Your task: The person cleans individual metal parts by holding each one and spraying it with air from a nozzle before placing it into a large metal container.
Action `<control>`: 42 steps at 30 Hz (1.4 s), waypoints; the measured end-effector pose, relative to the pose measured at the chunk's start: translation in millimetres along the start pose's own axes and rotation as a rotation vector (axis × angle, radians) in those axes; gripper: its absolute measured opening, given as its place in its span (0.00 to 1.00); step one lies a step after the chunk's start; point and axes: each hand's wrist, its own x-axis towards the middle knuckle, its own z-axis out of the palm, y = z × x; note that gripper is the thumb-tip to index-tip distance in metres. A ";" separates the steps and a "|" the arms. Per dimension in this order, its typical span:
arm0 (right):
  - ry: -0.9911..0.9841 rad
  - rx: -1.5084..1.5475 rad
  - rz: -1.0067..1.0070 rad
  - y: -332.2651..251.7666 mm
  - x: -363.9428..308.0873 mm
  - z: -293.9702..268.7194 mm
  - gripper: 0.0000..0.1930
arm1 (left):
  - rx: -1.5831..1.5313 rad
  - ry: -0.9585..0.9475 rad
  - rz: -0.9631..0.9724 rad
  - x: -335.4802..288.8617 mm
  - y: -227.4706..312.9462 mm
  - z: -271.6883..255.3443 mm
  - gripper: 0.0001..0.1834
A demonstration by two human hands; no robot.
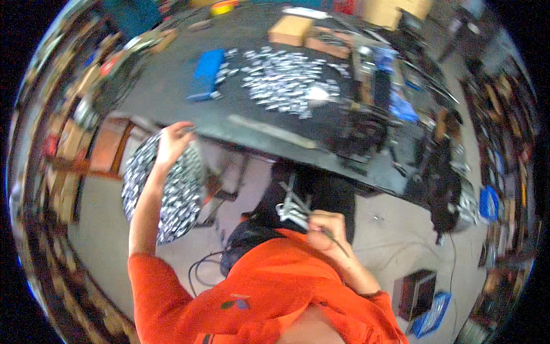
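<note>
- Beside the near edge of the dark table (166, 94), on left, we have our L hand (173, 142) raised, w/ fingers somewhat bent; if it grasps smth, we cannot tell bc of blur
- Under this hand & forearm is a round mass (182, 192) of small silver pcs, lower than the tabletop; what carries it, we cannot say
- Our R hand (329, 230) is clenched nr our body, grasping a silver bundle (293, 211) w/ thin parts, which point away from us, to upper left; its exact kind is too blurred
- On the tabletop, approx middle, we see a wide heap (283, 80) of small shiny pcs, spread flat
- Just left of the heap lies a blue box (207, 73); behind it, a cardboard box (290, 30)
- Btwn heap and near edge we find a pale strip (272, 131), lying lengthwise
- On floor, lower right, a blue crate (432, 315) is next to a dark box (416, 293)
</note>
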 end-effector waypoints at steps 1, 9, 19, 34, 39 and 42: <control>0.003 0.002 -0.055 -4.5 3.8 -0.9 0.14 | 0.041 -0.029 0.023 -9.2 -11.4 -8.3 0.16; 0.053 -0.079 -0.101 -4.2 10.7 14.3 0.16 | 0.616 -0.047 -0.036 -44.3 -68.2 -42.0 0.14; 0.014 -0.027 -0.020 6.2 -0.5 7.0 0.11 | 1.049 0.011 -0.302 -6.6 -94.7 5.6 0.15; -0.009 -0.005 -0.024 -3.9 7.1 5.6 0.12 | -0.469 -0.206 -0.140 -64.0 23.3 16.0 0.20; -0.155 0.140 -0.033 -11.3 15.5 5.6 0.14 | -0.984 -0.609 -0.166 -117.5 75.7 68.4 0.17; -0.152 0.144 -0.101 -16.4 17.7 0.0 0.13 | -1.222 -0.679 -0.282 -138.1 95.1 100.8 0.17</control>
